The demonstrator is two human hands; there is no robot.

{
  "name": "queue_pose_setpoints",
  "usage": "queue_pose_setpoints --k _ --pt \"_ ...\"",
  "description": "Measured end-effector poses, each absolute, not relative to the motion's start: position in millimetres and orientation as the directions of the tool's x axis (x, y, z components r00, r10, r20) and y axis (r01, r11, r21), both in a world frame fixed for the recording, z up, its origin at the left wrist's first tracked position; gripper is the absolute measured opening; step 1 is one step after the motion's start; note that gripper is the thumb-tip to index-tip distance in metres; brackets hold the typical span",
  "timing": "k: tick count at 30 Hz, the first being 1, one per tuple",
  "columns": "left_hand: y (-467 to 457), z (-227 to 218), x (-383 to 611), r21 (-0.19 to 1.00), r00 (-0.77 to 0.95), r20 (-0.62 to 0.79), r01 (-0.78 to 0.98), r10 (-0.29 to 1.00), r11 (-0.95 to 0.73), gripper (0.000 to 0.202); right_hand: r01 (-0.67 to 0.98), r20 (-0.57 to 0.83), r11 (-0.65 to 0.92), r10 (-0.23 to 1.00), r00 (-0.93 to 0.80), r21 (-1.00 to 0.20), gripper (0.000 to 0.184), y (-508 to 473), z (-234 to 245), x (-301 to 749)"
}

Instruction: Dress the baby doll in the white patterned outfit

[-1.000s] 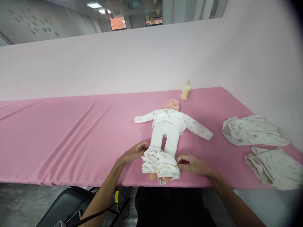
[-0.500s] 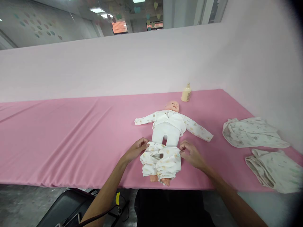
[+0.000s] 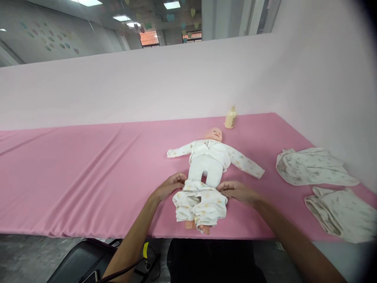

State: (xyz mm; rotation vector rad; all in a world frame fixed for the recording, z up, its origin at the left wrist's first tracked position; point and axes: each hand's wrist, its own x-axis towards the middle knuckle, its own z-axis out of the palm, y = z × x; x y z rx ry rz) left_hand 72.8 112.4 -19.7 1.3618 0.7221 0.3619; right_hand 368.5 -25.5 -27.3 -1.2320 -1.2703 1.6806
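Since the earlier frame my right hand [image 3: 238,191] has flattened out and slid in against the top edge of the trousers [image 3: 200,204], where half a second ago it was curled and lifted just off them; the bunched cloth sits a touch higher on the doll's [image 3: 208,165] legs than a second ago. My left hand [image 3: 171,186] has barely shifted. Its fingers are curled onto the trousers' waistband at the left side, pinching the fabric as far as I can see. My right hand lies fairly open, fingers stretched along the waistband on the right; whether it actually grips the cloth I cannot tell. The doll lies face up on the pink table [image 3: 88,177], head away from me, arms spread, bare feet poking out at the near edge. A bottle [image 3: 231,117] stands beyond its head by the wall. Two crumpled garments [image 3: 313,166] lie well apart to the right.
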Motion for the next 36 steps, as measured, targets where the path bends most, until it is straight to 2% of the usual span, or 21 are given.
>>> queue_pose_setpoints --k 5,8,12,17,20,23,26,29,33,36 --pt "112 -25 78 0.968 0.703 -0.25 0.198 0.666 0.154 0.022 0.086 -0.257 -0.245 0.862 -0.437 -0.966 0.019 -19 -21 365" --pt "112 -27 79 0.963 0.679 -0.26 0.23 0.687 0.138 0.019 0.231 -0.247 -0.16 0.872 -0.422 -0.96 0.01 -18 -23 364" --pt "111 -25 83 0.961 0.65 -0.257 0.249 0.716 0.119 0.012 0.323 -0.184 -0.054 0.903 -0.389 -0.945 0.014 -19 -27 362" --pt "110 -27 94 0.964 0.593 -0.212 0.255 0.777 0.068 0.005 0.2 -0.13 -0.072 0.947 -0.294 -0.977 0.016 -19 -32 360" --pt "111 -27 94 0.965 0.597 -0.215 0.252 0.773 0.075 0.005 0.138 -0.171 -0.129 0.916 -0.362 -0.982 0.023 -19 -32 365" --pt "111 -22 87 0.963 0.666 -0.242 0.255 0.705 0.089 0.01 0.166 -0.195 -0.137 0.886 -0.421 -0.977 0.024 -20 -29 371" --pt "111 -16 77 0.959 0.738 -0.254 0.276 0.625 0.065 0.019 0.191 -0.192 -0.11 0.851 -0.489 -0.975 0.015 -22 -26 371" --pt "109 -16 73 0.956 0.753 -0.242 0.291 0.612 0.02 0.022 0.234 -0.189 -0.069 0.816 -0.546 -0.97 0.013 -23 -25 368" --pt "108 -25 77 0.951 0.713 -0.218 0.307 0.666 -0.019 0.018 0.415 -0.126 0.064 0.902 -0.413 -0.907 0.025 -20 -29 371" --pt "106 -32 82 0.95 0.653 -0.21 0.312 0.727 -0.005 0.01 0.515 -0.058 0.082 0.966 -0.251 -0.853 0.027 -16 -36 377"
